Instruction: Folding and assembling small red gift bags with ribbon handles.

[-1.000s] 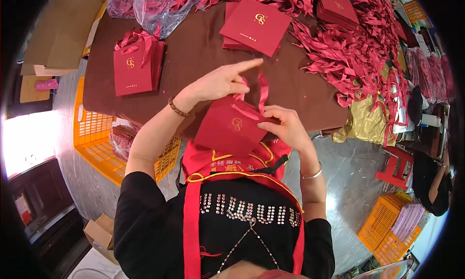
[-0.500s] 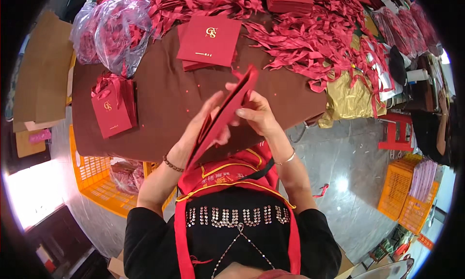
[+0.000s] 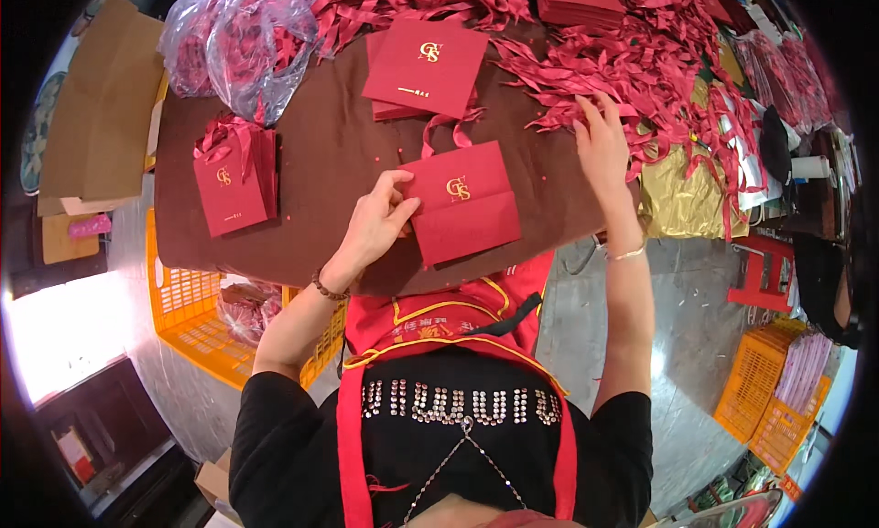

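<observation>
A flat dark-red paper gift bag with gold print lies on the brown cloth in front of me. Its front is folded across the middle, and a red ribbon handle loops from its far edge. My left hand grips the bag's left edge, thumb on the front. Stretched out to the far right, my right hand has its fingers apart at the near edge of a heap of red ribbons. No ribbon shows clearly between those fingers.
Beyond the bag lies a stack of flat red bags. Finished-looking bags with ribbon handles stand at the left, near a clear plastic bag. Gold wrapping hangs at the table's right edge. An orange crate sits below left.
The red bag has gone from tilted between both hands to lying flat on the cloth, its ribbon handle now visible. My right hand let go and moved right to the ribbon heap.
</observation>
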`<control>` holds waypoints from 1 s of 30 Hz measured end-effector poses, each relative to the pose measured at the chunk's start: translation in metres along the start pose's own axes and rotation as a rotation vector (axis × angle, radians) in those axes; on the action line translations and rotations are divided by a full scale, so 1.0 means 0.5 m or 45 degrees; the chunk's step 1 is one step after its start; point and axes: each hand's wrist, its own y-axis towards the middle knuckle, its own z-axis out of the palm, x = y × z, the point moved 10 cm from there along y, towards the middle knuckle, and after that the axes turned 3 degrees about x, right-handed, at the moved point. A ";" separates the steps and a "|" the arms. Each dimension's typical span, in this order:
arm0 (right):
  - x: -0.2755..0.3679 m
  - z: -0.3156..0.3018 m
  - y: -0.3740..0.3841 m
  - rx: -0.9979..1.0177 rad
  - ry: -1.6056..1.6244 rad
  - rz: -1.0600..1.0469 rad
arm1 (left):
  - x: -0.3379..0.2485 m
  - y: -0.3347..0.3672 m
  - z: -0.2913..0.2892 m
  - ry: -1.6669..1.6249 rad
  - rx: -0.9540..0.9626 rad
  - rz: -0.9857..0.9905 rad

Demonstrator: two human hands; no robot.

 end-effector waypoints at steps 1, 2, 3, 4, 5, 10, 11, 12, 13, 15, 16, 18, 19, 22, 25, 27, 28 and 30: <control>-0.007 0.008 0.011 0.017 -0.106 -0.019 | -0.024 -0.006 -0.007 0.229 -0.041 0.177; -0.016 0.008 0.015 0.020 -0.103 -0.029 | -0.021 -0.008 -0.013 0.225 -0.050 0.173; -0.027 0.020 0.019 0.104 -0.192 -0.027 | -0.030 -0.011 -0.021 0.294 -0.085 0.216; -0.030 0.033 0.021 0.190 -0.277 -0.028 | -0.037 -0.017 -0.031 0.365 -0.124 0.252; -0.013 0.017 0.021 0.074 -0.284 -0.125 | -0.039 -0.019 -0.040 0.362 -0.133 0.244; 0.109 -0.062 -0.006 -0.093 -0.343 -0.296 | -0.054 -0.010 -0.092 -0.229 -0.203 0.231; 0.133 -0.067 -0.012 -0.046 -0.331 -0.283 | -0.064 -0.011 -0.087 -0.233 -0.194 0.264; 0.159 -0.068 -0.022 0.002 -0.319 -0.269 | -0.075 -0.015 -0.079 -0.237 -0.204 0.257; 0.195 -0.075 -0.039 0.023 -0.210 -0.295 | -0.100 -0.022 -0.058 -0.198 -0.158 0.302; 0.260 -0.068 -0.074 0.095 0.075 -0.290 | -0.123 -0.033 -0.011 -0.155 -0.090 0.433; 0.285 -0.052 -0.089 0.146 0.248 -0.257 | -0.128 -0.041 0.011 -0.150 -0.066 0.520; 0.310 0.001 -0.122 0.266 0.400 -0.186 | -0.140 -0.055 0.040 -0.190 -0.031 0.535; 0.327 0.021 -0.136 0.297 0.462 -0.164 | -0.110 -0.052 0.041 -0.323 -0.074 0.455; 0.369 0.063 -0.169 0.403 0.589 -0.138 | -0.063 -0.055 0.001 -0.466 -0.229 0.297; 0.380 0.104 -0.194 0.496 0.722 -0.087 | -0.006 -0.067 -0.027 -0.715 -0.100 0.157; 0.389 0.165 -0.229 0.858 1.132 0.174 | 0.025 -0.072 -0.039 -0.839 -0.068 0.138; 0.401 0.166 -0.229 0.867 1.132 0.173 | 0.026 -0.074 -0.041 -0.844 -0.075 0.134; 0.451 0.200 -0.272 1.295 1.638 0.431 | 0.020 -0.079 -0.044 -1.216 -0.067 0.181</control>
